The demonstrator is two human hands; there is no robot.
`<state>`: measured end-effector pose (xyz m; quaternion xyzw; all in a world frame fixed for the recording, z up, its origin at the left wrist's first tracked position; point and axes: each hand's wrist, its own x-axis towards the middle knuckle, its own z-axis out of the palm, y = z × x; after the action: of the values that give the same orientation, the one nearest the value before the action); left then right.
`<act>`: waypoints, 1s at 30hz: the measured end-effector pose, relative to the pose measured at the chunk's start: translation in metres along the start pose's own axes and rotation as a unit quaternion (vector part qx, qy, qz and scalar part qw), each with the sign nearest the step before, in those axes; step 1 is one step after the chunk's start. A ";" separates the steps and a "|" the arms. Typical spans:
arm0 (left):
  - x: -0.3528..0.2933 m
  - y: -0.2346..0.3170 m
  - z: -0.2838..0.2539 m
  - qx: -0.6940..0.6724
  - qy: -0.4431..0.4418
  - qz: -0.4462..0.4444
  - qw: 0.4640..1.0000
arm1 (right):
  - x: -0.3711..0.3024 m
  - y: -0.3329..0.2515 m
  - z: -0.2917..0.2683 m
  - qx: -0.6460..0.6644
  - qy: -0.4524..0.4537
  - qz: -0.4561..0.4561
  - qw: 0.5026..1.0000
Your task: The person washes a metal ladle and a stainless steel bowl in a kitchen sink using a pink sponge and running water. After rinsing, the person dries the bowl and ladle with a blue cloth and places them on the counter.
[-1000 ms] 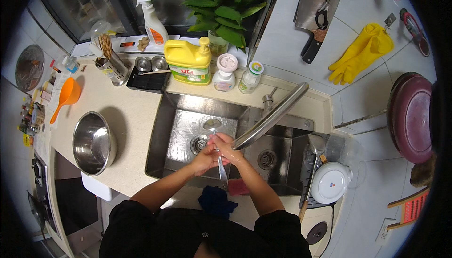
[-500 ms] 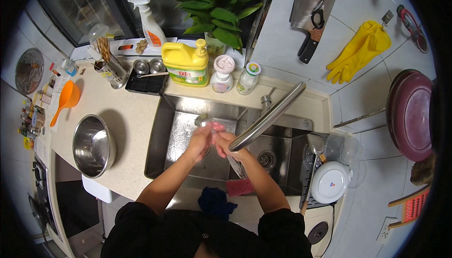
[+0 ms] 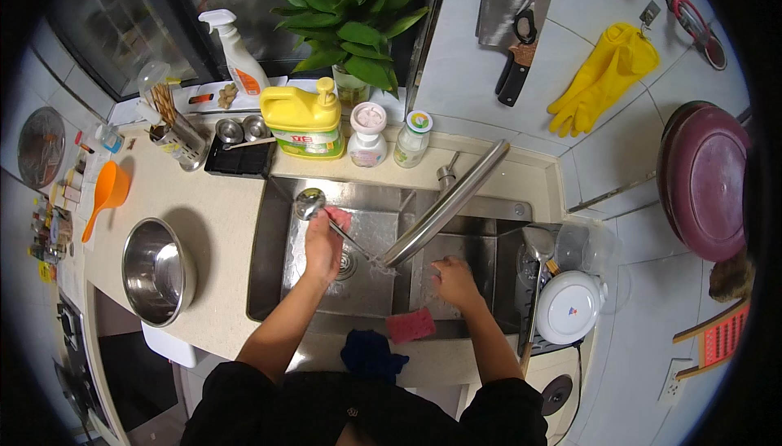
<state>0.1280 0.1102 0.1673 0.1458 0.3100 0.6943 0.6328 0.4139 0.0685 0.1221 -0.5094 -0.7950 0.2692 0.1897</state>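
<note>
My left hand (image 3: 324,249) is closed around a shiny metal ladle (image 3: 310,202) over the left basin of the steel sink (image 3: 271,259). The ladle's round bowl rises beyond my fingers, and its thin handle slants down to the right, ending by the mouth of the faucet (image 3: 448,203), where water splashes. Over the right basin, my right hand (image 3: 458,285) is apart from the ladle, its fingers loosely bent with nothing visible in them. A pink sponge (image 3: 411,325) lies on the sink's near edge, beside a crumpled dark blue cloth (image 3: 371,354).
A steel bowl (image 3: 159,272) and an orange scoop (image 3: 107,193) stand on the left counter. Behind the sink are a yellow jug (image 3: 303,124), a pump bottle (image 3: 368,136) and a jar (image 3: 412,140). On the right, a white bowl (image 3: 570,307) sits in a rack.
My hands, together under the faucet before, have separated. The left has moved a little left with the ladle, whose bowl rose; the right has moved right, over the other basin.
</note>
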 end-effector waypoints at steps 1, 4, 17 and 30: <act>-0.004 -0.007 0.001 0.026 -0.006 -0.005 1.000 | -0.002 0.007 -0.001 0.013 0.029 0.018 0.999; -0.014 -0.016 0.000 0.143 0.015 -0.075 0.987 | -0.014 0.035 -0.001 -0.065 -0.024 0.130 0.989; -0.029 -0.036 -0.032 0.255 -0.031 -0.187 0.948 | 0.168 0.083 -0.081 0.516 0.149 0.082 0.839; -0.036 0.012 -0.040 0.339 -0.096 -0.071 0.933 | 0.000 -0.056 -0.034 0.295 -0.007 -0.015 0.955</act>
<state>0.1003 0.0649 0.1508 0.3954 0.4740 0.4843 0.6200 0.3935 0.0579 0.1840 -0.4168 -0.6890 0.4929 0.3297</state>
